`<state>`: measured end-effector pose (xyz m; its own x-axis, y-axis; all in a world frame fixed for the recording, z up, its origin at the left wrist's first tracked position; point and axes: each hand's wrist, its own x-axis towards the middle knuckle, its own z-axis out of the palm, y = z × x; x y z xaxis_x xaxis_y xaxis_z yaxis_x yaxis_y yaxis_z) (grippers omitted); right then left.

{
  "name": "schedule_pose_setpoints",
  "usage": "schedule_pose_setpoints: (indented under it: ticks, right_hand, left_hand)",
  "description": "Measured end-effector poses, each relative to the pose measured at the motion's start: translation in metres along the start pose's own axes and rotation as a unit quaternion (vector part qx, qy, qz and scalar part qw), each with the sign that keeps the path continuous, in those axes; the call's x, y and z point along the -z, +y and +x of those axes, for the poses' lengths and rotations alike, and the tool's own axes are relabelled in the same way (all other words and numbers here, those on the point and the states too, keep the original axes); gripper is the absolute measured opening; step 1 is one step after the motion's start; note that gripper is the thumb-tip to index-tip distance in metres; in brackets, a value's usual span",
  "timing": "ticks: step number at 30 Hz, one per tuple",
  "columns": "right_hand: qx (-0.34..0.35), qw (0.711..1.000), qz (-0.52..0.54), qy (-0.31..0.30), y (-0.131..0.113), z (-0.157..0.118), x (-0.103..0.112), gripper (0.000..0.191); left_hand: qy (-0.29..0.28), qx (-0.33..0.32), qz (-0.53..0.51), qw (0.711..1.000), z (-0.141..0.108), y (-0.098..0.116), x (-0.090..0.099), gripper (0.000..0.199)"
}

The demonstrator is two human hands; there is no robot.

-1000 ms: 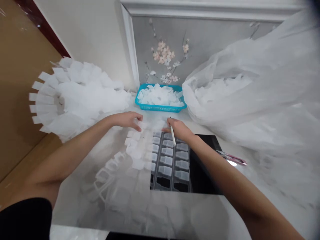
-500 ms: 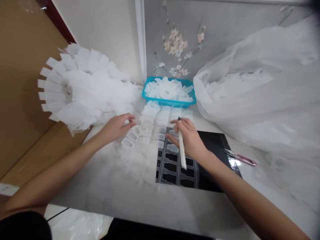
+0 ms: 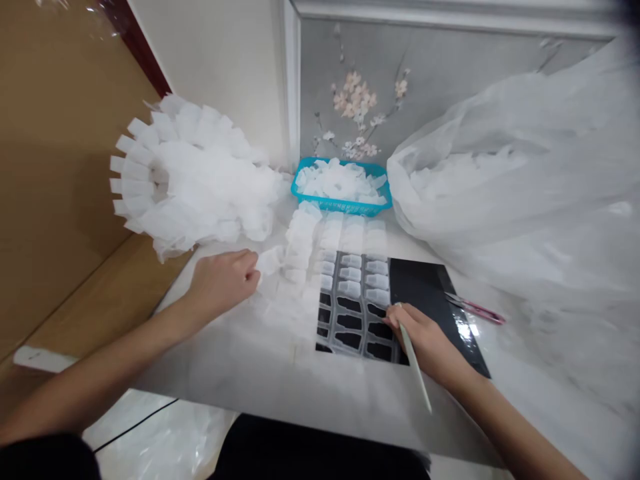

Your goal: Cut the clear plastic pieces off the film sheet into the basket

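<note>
Translucent plastic strip [image 3: 270, 261], white stick [image 3: 413, 371]

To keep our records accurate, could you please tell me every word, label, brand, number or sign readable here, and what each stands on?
No readable text shows: the turquoise plastic basket, the black mat and the pink-handled scissors carry no legible marks, and any tiny marking on the scissors would be too small to read.

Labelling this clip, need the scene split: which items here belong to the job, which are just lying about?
Job: left hand on a translucent plastic strip; right hand holding a white stylus; grey tray with rows of small translucent pieces.

Probably just lying about: pink-handled scissors; blue basket; white strip bundle; clear plastic bag.
</note>
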<state>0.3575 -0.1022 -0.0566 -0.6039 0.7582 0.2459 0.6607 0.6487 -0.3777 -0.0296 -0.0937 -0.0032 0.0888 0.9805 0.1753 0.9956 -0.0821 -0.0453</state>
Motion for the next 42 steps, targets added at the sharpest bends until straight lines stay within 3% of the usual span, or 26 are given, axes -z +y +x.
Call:
schedule_pose_setpoints:
  ticks: [2, 5, 8, 11, 13, 15, 18, 20, 22, 26, 31, 34, 37, 42]
  right_hand:
    - [-0.019, 0.998, 0.001, -0.063, 0.007, -0.003, 0.011, 0.021]
    - [-0.035, 0.991, -0.034, -0.125, 0.014, -0.003, 0.034, 0.023]
    - [-0.020, 0.994, -0.065, -0.087, 0.008, 0.016, 0.055, 0.024]
    - [-0.017, 0.999, -0.034, -0.015, -0.008, 0.062, 0.060, 0.025]
    - [-0.020, 0.999, 0.027, 0.004, -0.017, 0.107, 0.048, 0.025]
    - [-0.045, 0.998, 0.050, 0.008, -0.019, 0.158, 0.024, 0.026]
    - [-0.088, 0.995, 0.034, -0.005, -0.014, 0.228, -0.023, 0.030]
    - [-0.139, 0.989, 0.043, -0.017, -0.010, 0.261, -0.051, 0.032]
    - [-0.156, 0.986, 0.057, -0.017, -0.008, 0.277, -0.073, 0.032]
    - [-0.165, 0.983, 0.084, 0.013, -0.005, 0.270, -0.088, 0.028]
    - [-0.145, 0.982, 0.090, 0.080, -0.002, 0.248, -0.080, 0.024]
    - [-0.111, 0.980, 0.060, 0.151, -0.002, 0.246, -0.076, 0.027]
    - [-0.113, 0.983, 0.011, 0.146, -0.004, 0.247, -0.075, 0.029]
    - [-0.149, 0.983, -0.033, 0.102, -0.013, 0.233, -0.063, 0.030]
  left_hand:
    - [0.027, -0.100, 0.094, 0.990, -0.011, 0.010, 0.012, 0.015]
    - [-0.027, -0.262, 0.129, 0.956, -0.032, 0.025, 0.011, 0.024]
    - [-0.067, -0.285, 0.087, 0.952, -0.044, 0.029, 0.001, 0.030]
    - [-0.095, -0.249, -0.054, 0.962, -0.038, 0.020, 0.000, 0.024]
    - [-0.118, -0.191, -0.182, 0.957, -0.026, 0.011, 0.000, 0.028]
    - [-0.129, -0.101, -0.287, 0.944, -0.008, 0.002, -0.005, 0.031]
    - [-0.113, 0.049, -0.400, 0.908, 0.029, -0.004, -0.028, 0.033]
    - [-0.106, 0.115, -0.452, 0.878, 0.057, -0.003, -0.048, 0.041]
    - [-0.118, 0.142, -0.477, 0.859, 0.083, 0.004, -0.067, 0.048]
    - [-0.136, 0.157, -0.526, 0.824, 0.114, 0.023, -0.089, 0.047]
    - [-0.102, 0.144, -0.551, 0.816, 0.120, 0.025, -0.085, 0.043]
    - [-0.015, 0.104, -0.454, 0.885, 0.124, 0.017, -0.073, 0.047]
    - [0.050, 0.032, -0.319, 0.946, 0.128, 0.012, -0.060, 0.046]
    - [0.075, -0.015, -0.271, 0.959, 0.110, 0.007, -0.049, 0.053]
